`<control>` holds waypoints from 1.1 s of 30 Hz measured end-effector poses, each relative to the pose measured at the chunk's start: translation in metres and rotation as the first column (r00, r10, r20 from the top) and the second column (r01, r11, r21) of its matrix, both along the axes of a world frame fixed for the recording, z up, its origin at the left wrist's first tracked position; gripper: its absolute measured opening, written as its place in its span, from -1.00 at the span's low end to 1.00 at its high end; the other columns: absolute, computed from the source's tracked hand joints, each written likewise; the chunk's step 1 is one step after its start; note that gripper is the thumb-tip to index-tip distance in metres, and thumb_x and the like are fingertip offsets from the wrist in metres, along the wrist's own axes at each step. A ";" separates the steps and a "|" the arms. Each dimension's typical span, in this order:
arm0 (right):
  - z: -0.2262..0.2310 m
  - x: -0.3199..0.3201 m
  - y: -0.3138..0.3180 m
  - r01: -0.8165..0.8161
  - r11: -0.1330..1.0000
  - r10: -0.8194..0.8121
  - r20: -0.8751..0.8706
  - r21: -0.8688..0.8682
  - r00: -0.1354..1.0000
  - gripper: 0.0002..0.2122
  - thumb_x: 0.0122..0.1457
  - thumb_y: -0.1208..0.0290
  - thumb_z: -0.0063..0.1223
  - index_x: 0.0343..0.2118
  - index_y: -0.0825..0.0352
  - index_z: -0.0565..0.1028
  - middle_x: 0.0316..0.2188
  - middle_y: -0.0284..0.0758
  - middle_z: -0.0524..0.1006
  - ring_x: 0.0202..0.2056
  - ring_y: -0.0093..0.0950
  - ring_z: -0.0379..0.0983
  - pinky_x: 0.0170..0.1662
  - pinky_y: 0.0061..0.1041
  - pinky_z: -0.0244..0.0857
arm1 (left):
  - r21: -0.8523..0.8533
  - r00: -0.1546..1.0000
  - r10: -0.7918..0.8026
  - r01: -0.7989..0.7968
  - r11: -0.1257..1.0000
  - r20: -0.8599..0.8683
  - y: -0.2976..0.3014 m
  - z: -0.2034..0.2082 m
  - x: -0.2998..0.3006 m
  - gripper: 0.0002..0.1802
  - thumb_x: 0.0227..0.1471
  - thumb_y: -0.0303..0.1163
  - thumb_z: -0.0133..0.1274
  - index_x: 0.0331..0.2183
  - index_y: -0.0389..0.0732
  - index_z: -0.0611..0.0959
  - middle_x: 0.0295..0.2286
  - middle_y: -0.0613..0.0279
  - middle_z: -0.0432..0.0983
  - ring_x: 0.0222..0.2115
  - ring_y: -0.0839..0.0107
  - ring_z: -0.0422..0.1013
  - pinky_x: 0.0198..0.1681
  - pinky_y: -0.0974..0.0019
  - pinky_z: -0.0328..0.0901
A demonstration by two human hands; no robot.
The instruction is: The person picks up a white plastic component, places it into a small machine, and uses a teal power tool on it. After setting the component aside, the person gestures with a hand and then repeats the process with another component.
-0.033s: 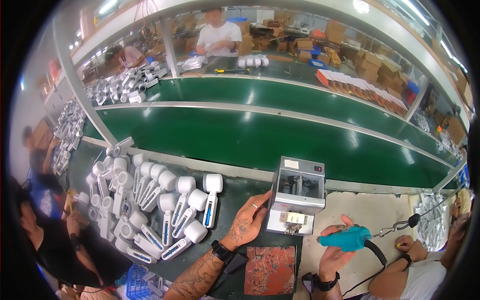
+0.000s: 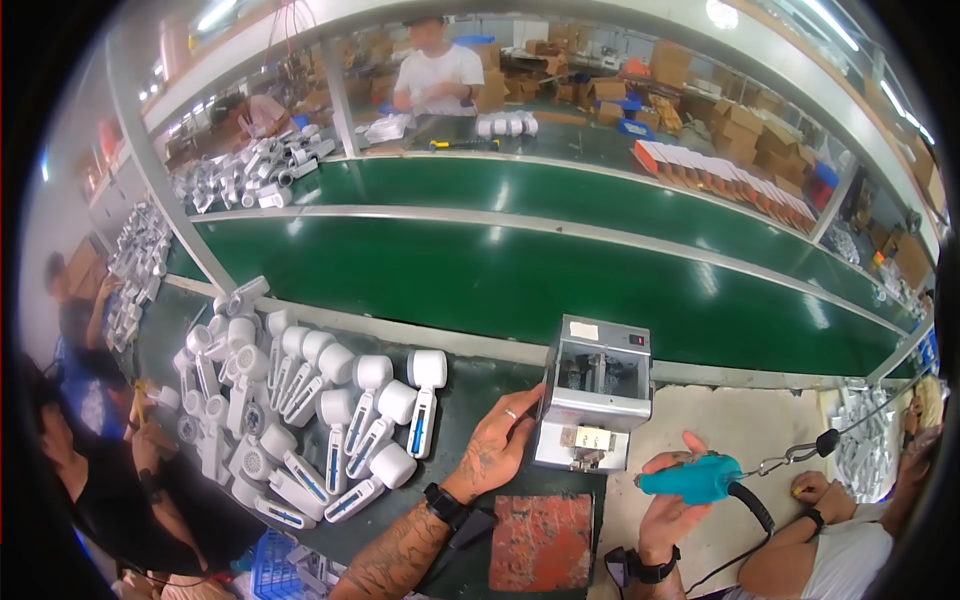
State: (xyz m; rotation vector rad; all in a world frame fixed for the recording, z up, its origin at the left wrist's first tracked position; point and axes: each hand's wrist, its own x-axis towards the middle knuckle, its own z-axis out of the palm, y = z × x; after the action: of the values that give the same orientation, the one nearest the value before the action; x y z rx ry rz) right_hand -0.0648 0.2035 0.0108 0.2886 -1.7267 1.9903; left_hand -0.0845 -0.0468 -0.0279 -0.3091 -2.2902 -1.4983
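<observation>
A grey metal box-shaped screw feeder (image 2: 597,405) stands on the bench in front of me. My left hand (image 2: 497,440) lies against its left side, fingers stretched out and apart and touching the casing; some fingertips are hidden by it. My right hand (image 2: 672,510) is closed around a teal electric screwdriver (image 2: 692,479), held sideways right of the feeder with its tip toward the left. The screwdriver hangs from a metal hook and cord (image 2: 792,458), and a black cable leaves its end. Left of my left hand lie many white handheld shower heads (image 2: 427,395), several with blue strips in their handles.
A worn red mat (image 2: 541,543) lies between my forearms. Beyond the bench runs a green conveyor (image 2: 480,275) with metal rails. Co-workers sit close on the left (image 2: 105,480) and right (image 2: 830,550); another person (image 2: 438,75) works across. A blue basket (image 2: 272,568) sits at lower left.
</observation>
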 end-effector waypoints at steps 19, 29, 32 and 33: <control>-0.011 -0.001 -0.001 -0.045 0.996 0.052 -0.096 0.078 0.994 -0.11 0.17 -0.34 0.02 0.21 0.51 0.23 -0.45 -0.27 0.53 -0.43 -0.52 0.44 -0.35 -0.54 0.33 | 0.012 0.998 0.001 -0.002 1.000 0.062 -0.001 0.002 0.001 -0.41 0.21 -0.59 -0.01 0.26 -0.07 0.42 0.03 -0.02 0.46 0.03 -0.02 0.45 0.09 0.18 0.36; -0.004 0.007 -0.004 -0.003 0.990 0.006 -0.020 0.142 1.000 -0.27 0.22 -0.10 0.12 0.18 0.50 0.25 -0.41 -0.28 0.52 -0.41 -0.53 0.42 -0.37 -0.56 0.33 | -0.008 1.000 0.014 -0.014 1.000 0.022 0.000 -0.002 0.000 -0.40 0.20 -0.62 -0.01 0.26 -0.16 0.41 -0.05 0.01 0.48 -0.21 0.21 0.51 -0.05 0.27 0.41; -0.003 0.006 -0.005 -0.017 0.992 0.019 -0.015 0.129 1.000 -0.28 0.22 -0.09 0.11 0.18 0.50 0.25 -0.41 -0.28 0.52 -0.41 -0.53 0.42 -0.37 -0.57 0.33 | -0.009 1.000 0.018 -0.018 1.000 0.012 -0.001 -0.004 -0.001 -0.40 0.20 -0.62 0.00 0.26 -0.17 0.41 -0.05 0.01 0.48 -0.21 0.22 0.51 -0.05 0.27 0.40; -0.003 0.006 -0.005 -0.017 0.992 0.018 -0.011 0.126 1.000 -0.28 0.22 -0.09 0.11 0.18 0.50 0.25 -0.41 -0.28 0.52 -0.41 -0.53 0.42 -0.37 -0.57 0.33 | -0.014 1.000 0.018 -0.017 1.000 0.013 -0.001 -0.004 -0.001 -0.40 0.20 -0.62 0.00 0.26 -0.17 0.41 -0.05 0.01 0.48 -0.21 0.22 0.51 -0.05 0.27 0.40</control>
State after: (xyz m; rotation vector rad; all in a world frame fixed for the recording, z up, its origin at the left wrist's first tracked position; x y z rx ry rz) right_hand -0.0587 0.1984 0.0079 0.3589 -1.8519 1.8909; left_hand -0.0854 -0.0476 -0.0320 -0.2830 -2.3082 -1.4812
